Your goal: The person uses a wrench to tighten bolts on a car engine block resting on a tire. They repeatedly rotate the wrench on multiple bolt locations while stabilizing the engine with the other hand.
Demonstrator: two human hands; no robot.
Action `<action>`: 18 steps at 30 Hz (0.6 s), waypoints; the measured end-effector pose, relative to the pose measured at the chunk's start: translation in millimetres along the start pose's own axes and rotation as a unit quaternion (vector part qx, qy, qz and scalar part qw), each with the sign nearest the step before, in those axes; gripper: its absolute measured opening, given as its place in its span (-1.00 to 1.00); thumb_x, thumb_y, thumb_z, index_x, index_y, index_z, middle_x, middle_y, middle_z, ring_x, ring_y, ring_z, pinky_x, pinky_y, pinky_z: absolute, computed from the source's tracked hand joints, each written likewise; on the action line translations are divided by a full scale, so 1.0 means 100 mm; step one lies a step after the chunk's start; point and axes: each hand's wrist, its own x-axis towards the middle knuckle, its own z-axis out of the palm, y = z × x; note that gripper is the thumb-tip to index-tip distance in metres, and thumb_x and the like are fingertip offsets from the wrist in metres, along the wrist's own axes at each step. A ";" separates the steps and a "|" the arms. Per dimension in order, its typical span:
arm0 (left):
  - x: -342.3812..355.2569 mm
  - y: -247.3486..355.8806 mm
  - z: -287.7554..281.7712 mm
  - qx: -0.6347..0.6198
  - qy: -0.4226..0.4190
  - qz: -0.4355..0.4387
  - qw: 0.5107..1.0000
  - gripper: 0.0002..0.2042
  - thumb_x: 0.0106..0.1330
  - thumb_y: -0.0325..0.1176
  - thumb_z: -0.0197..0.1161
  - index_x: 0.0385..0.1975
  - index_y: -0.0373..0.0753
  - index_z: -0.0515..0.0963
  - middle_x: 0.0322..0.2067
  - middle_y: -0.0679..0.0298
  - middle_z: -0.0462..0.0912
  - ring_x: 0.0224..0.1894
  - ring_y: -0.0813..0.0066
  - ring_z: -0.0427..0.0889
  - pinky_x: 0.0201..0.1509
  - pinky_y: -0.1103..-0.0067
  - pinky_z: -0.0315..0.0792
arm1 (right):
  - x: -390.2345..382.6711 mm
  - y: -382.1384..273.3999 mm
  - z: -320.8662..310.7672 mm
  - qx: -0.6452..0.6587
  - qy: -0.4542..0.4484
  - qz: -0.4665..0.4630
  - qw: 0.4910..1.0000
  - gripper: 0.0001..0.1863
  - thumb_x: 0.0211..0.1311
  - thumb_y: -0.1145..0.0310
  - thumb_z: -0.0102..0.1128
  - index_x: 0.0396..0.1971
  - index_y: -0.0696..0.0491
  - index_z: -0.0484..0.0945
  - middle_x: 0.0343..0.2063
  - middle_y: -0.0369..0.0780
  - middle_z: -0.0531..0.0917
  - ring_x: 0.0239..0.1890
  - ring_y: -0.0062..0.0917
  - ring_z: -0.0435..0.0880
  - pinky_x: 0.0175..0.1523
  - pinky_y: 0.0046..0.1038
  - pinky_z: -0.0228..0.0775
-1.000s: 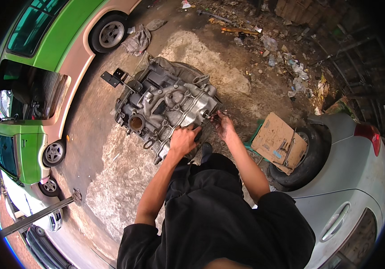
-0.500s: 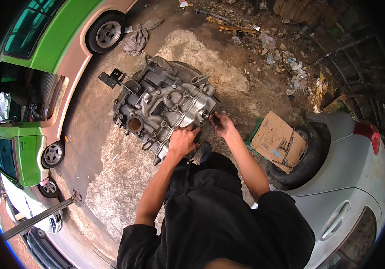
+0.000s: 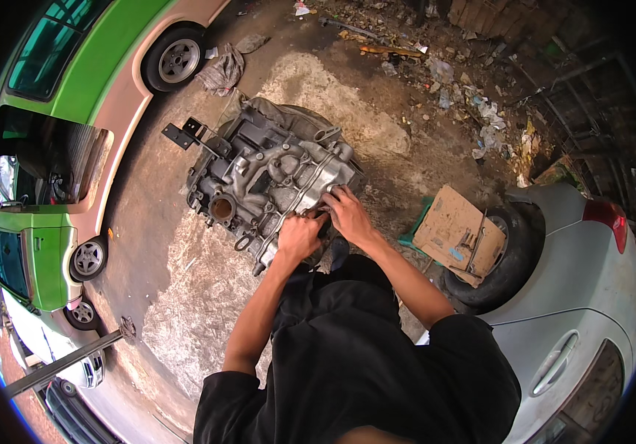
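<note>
A grey metal car engine point(image 3: 288, 189) sits on the ground in front of me, with a silvery cover along its near right side. My left hand point(image 3: 301, 234) is at the engine's near edge, its fingers curled and pointing right toward a small dark part. Close beside it, my right hand point(image 3: 349, 216) rests against the near right end of the cover, with bent fingers closed together. What either hand grips is hidden by the fingers. A round brownish opening point(image 3: 221, 208) shows on the engine's left, and a black bracket point(image 3: 179, 136) sticks out beyond it.
To the right, a worn cardboard sheet point(image 3: 447, 226) with tools on it lies on a tyre point(image 3: 514, 270), next to a silver car point(image 3: 584, 259). A green and pink van point(image 3: 122, 89) stands left. Litter point(image 3: 488, 111) covers the far right ground.
My right hand has moved left from off the engine's right end onto its cover, close to my left hand. The left hand has stayed about where it was.
</note>
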 end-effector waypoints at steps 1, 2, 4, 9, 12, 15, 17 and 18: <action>0.00 0.00 0.01 0.001 -0.010 -0.004 1.000 -0.45 0.01 -0.29 0.34 0.13 -0.03 0.52 -0.21 0.20 0.62 -0.25 0.23 0.69 -0.07 0.33 0.50 | -0.02 0.02 -0.01 0.012 -0.029 0.005 1.000 -0.61 0.08 0.57 0.22 -0.02 0.15 0.53 -0.01 -0.02 0.52 0.08 -0.03 0.50 0.19 -0.08 0.40; 0.00 0.00 0.01 0.000 0.008 -0.003 1.000 -0.47 0.02 -0.21 0.36 0.09 -0.03 0.55 -0.23 0.21 0.63 -0.26 0.22 0.69 -0.09 0.32 0.50 | -0.03 0.06 -0.04 0.024 -0.011 -0.010 1.000 -0.63 0.08 0.57 0.22 -0.05 0.15 0.54 -0.04 -0.03 0.54 0.05 -0.05 0.51 0.16 -0.10 0.42; -0.02 0.00 0.02 0.000 0.043 0.001 0.999 -0.50 0.04 -0.05 0.40 0.02 -0.03 0.60 -0.28 0.22 0.64 -0.28 0.19 0.69 -0.11 0.32 0.51 | -0.07 0.14 -0.11 0.043 0.005 -0.015 0.999 -0.68 0.08 0.56 0.23 -0.10 0.15 0.56 -0.11 -0.07 0.57 -0.01 -0.09 0.55 0.11 -0.14 0.46; -0.03 0.01 0.01 -0.007 0.043 0.005 0.999 -0.49 0.03 -0.05 0.42 0.03 -0.01 0.59 -0.31 0.22 0.63 -0.28 0.19 0.68 -0.14 0.31 0.51 | -0.13 0.22 -0.12 0.213 0.148 0.067 0.964 -0.85 0.37 0.39 0.12 -0.21 0.16 0.46 -0.34 -0.15 0.57 -0.31 -0.34 0.62 -0.19 -0.33 0.52; -0.03 0.00 0.00 0.000 0.037 0.004 0.999 -0.48 0.03 -0.05 0.42 0.04 -0.01 0.58 -0.31 0.22 0.63 -0.29 0.19 0.68 -0.14 0.31 0.52 | -0.06 0.31 0.00 0.453 0.233 0.207 0.835 -0.78 0.48 0.28 0.01 -0.22 0.15 0.38 -0.39 -0.17 0.57 -0.43 -0.44 0.63 -0.33 -0.38 0.50; -0.03 0.00 0.01 -0.009 0.039 0.005 0.999 -0.49 0.04 -0.03 0.41 0.04 0.00 0.58 -0.30 0.21 0.63 -0.29 0.18 0.69 -0.13 0.31 0.52 | -0.05 0.44 0.10 0.560 0.245 0.324 0.722 -0.78 0.49 0.26 0.01 -0.20 0.13 0.36 -0.42 -0.17 0.58 -0.48 -0.46 0.63 -0.41 -0.40 0.48; -0.03 0.00 0.01 -0.010 0.043 0.006 0.999 -0.49 0.04 -0.02 0.41 0.04 0.00 0.58 -0.30 0.21 0.63 -0.29 0.17 0.69 -0.14 0.32 0.52 | -0.04 0.51 0.14 0.590 0.222 0.397 0.667 -0.78 0.47 0.27 0.05 -0.22 0.13 0.38 -0.41 -0.16 0.59 -0.44 -0.45 0.64 -0.39 -0.39 0.48; -0.03 0.00 0.01 -0.006 0.044 0.007 0.999 -0.49 0.05 -0.02 0.41 0.04 0.00 0.58 -0.29 0.21 0.63 -0.30 0.17 0.69 -0.14 0.32 0.53 | -0.04 0.53 0.17 0.598 0.217 0.400 0.660 -0.79 0.47 0.28 0.05 -0.23 0.14 0.39 -0.41 -0.16 0.59 -0.44 -0.45 0.64 -0.39 -0.39 0.49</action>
